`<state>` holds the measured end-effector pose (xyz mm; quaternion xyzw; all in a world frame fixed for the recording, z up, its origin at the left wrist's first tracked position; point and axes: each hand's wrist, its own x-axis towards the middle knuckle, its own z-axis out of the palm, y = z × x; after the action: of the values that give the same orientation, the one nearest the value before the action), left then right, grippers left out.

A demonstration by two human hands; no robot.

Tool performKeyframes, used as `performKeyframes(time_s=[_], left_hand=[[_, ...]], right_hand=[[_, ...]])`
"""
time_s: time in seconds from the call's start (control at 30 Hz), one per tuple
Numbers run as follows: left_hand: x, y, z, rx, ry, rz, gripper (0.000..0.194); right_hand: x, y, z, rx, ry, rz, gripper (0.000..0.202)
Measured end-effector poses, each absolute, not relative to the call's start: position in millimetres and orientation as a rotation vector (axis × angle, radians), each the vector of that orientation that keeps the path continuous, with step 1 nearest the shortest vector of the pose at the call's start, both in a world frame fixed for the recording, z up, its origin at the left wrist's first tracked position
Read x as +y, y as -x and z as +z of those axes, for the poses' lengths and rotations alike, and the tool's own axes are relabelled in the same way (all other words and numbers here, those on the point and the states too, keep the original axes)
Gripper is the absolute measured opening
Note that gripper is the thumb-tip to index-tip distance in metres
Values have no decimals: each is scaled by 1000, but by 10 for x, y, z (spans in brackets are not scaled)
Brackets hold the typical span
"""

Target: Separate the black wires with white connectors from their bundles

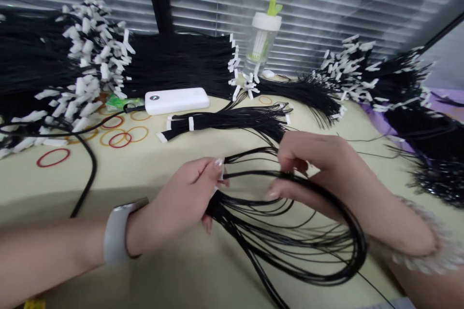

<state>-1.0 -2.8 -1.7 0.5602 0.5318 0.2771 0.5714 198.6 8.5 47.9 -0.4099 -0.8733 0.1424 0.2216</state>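
A bundle of thin black cables [290, 265] hangs in a loop between my two hands. My left hand [192, 190] is closed around the bundle's end, where bits of white connector show at the thumb and palm. With thumb and fingers, my right hand [308, 169] pinches the upper strands of the loop, which bend round under the wrist. Loose strands fan out below my left hand and trail toward the bottom edge. Just beyond the hands, another bundle of black cables [224, 120] with white connectors lies flat on the table.
Big stacks of white-tipped black cables [181, 63] line the back and left. More cable piles [395, 77] lie at right. A white power bank [177, 100], its black cord [94, 164], rubber bands [53, 157] and a clear bottle [261, 43] are on the table [152, 174].
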Motion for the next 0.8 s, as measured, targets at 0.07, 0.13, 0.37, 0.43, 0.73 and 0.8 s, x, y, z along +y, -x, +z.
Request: performKeyframes(time_s=[0.07,0.13,0.37,0.43,0.73,0.8], left_hand=[[-7,16,-42,1268,-1289,686,38],[2,23,-60,1279,-1280,702,39],[9,12,-40,1329,-1274,673,40],[11,6,-27,1335,-1296,667,40],[1,8,-22,1318,-1311,707,38],[3,6,-20,1312,-1300,700,38]], right_hand=[[58,-2048,556,-2461,1116,506,37],[36,-2094,581,-2596,1131,662,38],[-60,-1934,302,-2658,1104,751,20],[-93,-1836,219,-2565,1080,728,13],[-107,-1764,229,-2520,1062,819,20],[-105,-1757,247,-2529,1049,877,23]])
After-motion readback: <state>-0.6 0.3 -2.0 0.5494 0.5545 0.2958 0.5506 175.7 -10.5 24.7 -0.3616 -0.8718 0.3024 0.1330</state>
